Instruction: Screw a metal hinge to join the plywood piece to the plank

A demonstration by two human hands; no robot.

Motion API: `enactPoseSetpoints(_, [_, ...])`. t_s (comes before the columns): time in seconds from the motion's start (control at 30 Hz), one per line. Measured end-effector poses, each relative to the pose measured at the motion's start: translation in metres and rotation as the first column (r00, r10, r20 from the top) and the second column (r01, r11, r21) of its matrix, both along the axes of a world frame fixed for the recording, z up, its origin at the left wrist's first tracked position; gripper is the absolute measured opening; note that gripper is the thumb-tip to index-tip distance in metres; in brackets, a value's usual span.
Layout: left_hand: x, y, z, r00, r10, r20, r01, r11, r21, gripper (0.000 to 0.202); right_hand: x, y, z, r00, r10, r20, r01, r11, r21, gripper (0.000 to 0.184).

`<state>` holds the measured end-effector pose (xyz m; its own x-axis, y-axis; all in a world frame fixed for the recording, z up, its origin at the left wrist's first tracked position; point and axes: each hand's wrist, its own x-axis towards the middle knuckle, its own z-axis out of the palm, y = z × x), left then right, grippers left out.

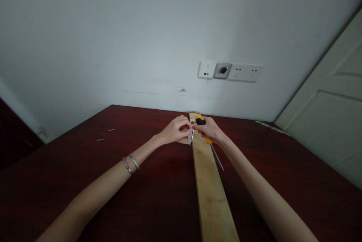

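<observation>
My left hand (178, 129) has its thumb and fingers pinched together at the upper end of a small silver hinge (189, 136). Anything between those fingertips is too small to make out. The hinge lies where a short wood piece (184, 141), partly under my left hand, meets a long pale wooden board (210, 189). A screwdriver (208, 140) with a yellow and black handle is gripped in my right hand (211, 128), its shaft slanting back toward me beside the board. My right fingertips reach the hinge too, close to the left ones.
Two small metal pins or screws (112, 129) lie on the dark red table (135, 204) at left. The board's far end is near the wall (127, 46), which carries sockets (244, 72). A flat pale strip (272, 127) lies at the far right, near a white door (333, 110).
</observation>
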<state>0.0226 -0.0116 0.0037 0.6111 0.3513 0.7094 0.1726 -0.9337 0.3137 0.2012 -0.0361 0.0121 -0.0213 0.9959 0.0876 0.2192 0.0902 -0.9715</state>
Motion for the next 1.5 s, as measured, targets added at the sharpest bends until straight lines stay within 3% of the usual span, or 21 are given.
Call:
enactPoseSetpoints(0.17, [0.0007, -0.0014, 0.0015, 0.999, -0.014, 0.035, 0.016, 0.998, -0.059, 0.007, -0.0005, -0.0022, 0.0023, 0.999, -0.005, -0.051, 0.004, 0.999, -0.033, 0.031])
enactPoseSetpoints(0.43, [0.0013, -0.0023, 0.0025, 0.996, -0.012, -0.088, 0.013, 1.000, 0.016, 0.008, -0.0009, -0.0016, 0.0026, 0.998, -0.021, -0.058, 0.017, 0.998, -0.065, 0.031])
enactPoseSetpoints(0.77, [0.0003, 0.0047, -0.0032, 0.994, 0.025, -0.111, -0.014, 0.995, 0.100, 0.011, -0.0017, -0.0027, 0.0024, 1.000, -0.012, -0.029, 0.010, 0.998, -0.067, 0.030])
enactPoseSetpoints(1.13, [0.0004, 0.0057, -0.0046, 0.987, 0.051, -0.154, -0.047, 0.998, 0.032, 0.017, -0.0016, -0.0007, 0.0007, 0.999, -0.032, 0.038, 0.033, 0.999, -0.026, 0.027])
enactPoseSetpoints(1.5, [0.0034, -0.0008, 0.0007, 0.999, -0.033, 0.030, 0.034, 0.999, -0.018, 0.009, 0.0018, 0.0034, -0.0014, 0.996, -0.065, 0.068, 0.067, 0.998, -0.023, 0.027])
